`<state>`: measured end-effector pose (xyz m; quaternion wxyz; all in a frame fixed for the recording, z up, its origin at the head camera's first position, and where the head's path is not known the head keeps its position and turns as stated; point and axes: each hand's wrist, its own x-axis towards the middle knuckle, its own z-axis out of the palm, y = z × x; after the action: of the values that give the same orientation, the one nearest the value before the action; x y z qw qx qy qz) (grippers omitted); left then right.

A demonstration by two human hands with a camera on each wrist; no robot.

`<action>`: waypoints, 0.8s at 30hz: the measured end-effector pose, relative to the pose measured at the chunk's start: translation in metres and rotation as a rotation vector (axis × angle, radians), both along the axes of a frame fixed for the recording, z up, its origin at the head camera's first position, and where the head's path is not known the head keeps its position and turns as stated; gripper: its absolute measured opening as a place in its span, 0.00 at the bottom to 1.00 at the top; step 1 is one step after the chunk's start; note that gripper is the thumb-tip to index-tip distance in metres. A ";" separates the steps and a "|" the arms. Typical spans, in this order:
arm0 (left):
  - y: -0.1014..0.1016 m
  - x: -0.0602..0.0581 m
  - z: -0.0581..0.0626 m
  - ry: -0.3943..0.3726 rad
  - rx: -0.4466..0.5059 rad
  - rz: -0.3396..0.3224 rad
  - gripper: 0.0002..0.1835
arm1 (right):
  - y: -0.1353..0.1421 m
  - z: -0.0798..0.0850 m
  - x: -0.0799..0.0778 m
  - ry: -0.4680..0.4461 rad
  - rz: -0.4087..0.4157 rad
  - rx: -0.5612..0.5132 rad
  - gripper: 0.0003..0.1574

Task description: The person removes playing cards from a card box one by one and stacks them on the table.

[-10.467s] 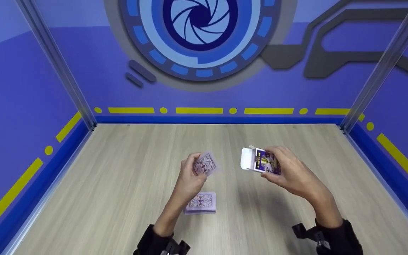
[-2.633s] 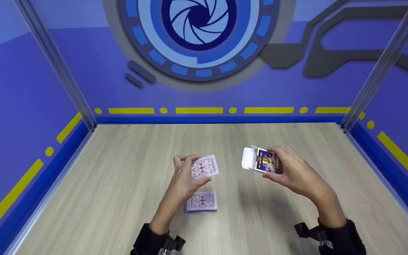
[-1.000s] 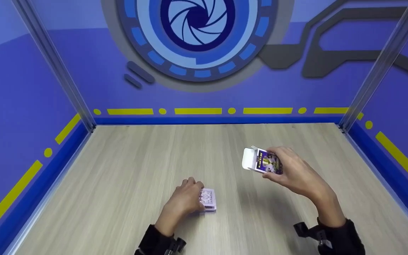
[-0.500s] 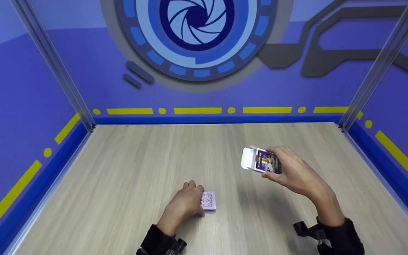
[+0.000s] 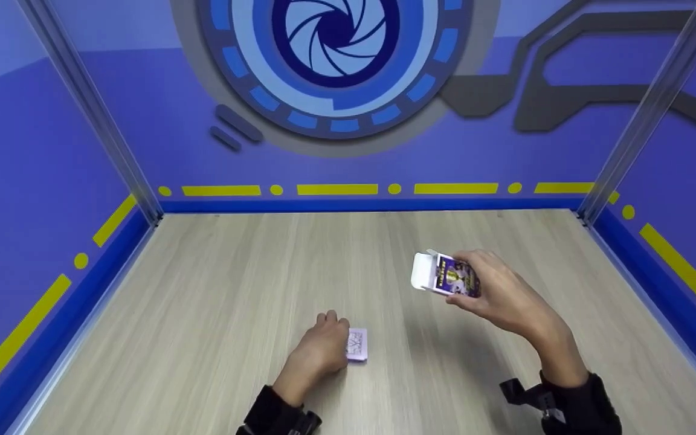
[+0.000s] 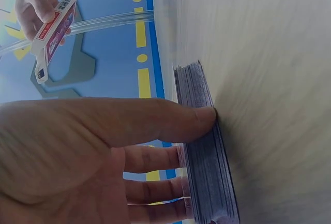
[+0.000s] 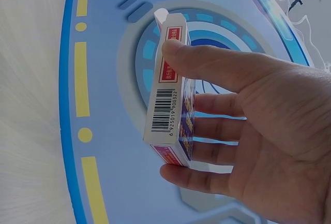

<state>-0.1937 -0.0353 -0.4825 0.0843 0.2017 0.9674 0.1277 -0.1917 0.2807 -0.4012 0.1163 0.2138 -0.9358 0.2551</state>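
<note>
A squared stack of playing cards (image 5: 357, 344), backs up with an ornate print, lies on the table near the front centre. My left hand (image 5: 319, 345) grips it from the left and covers part of it. In the left wrist view, the thumb lies against the side edge of the cards (image 6: 207, 182), with the other fingers at the far face. Well above the table, my right hand (image 5: 502, 296) holds a card box (image 5: 458, 277) tilted, its white flap standing open towards the left. The right wrist view shows the thumb on the box's narrow barcode side (image 7: 168, 113).
The pale wooden table (image 5: 233, 272) is enclosed by blue panels (image 5: 112, 121) at the back and both sides. Metal posts (image 5: 100, 121) stand in the back corners. Black camera straps (image 5: 580, 402) circle both wrists.
Earlier, my left hand held some cards raised above the stack. It has since lowered them onto it, and its fingers have shifted slightly along the stack. The right hand keeps the box nearly still.
</note>
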 end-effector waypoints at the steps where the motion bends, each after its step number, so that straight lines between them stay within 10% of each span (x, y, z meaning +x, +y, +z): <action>1: 0.000 0.000 0.000 0.001 0.000 -0.002 0.16 | 0.000 0.000 0.000 -0.001 0.001 -0.001 0.42; 12: -0.009 -0.003 0.011 -0.078 0.129 0.047 0.51 | -0.002 -0.002 0.000 -0.010 0.001 -0.004 0.43; 20: 0.007 -0.002 0.027 0.425 0.522 0.059 0.15 | -0.014 -0.010 0.000 0.045 0.053 0.041 0.41; 24: 0.020 0.007 0.034 0.504 0.741 0.023 0.04 | -0.023 -0.014 0.000 0.071 0.080 0.071 0.42</action>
<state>-0.1871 -0.0154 -0.4486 -0.2334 0.2321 0.8491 0.4132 -0.1921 0.2577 -0.4155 0.1315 0.2638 -0.9303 0.2184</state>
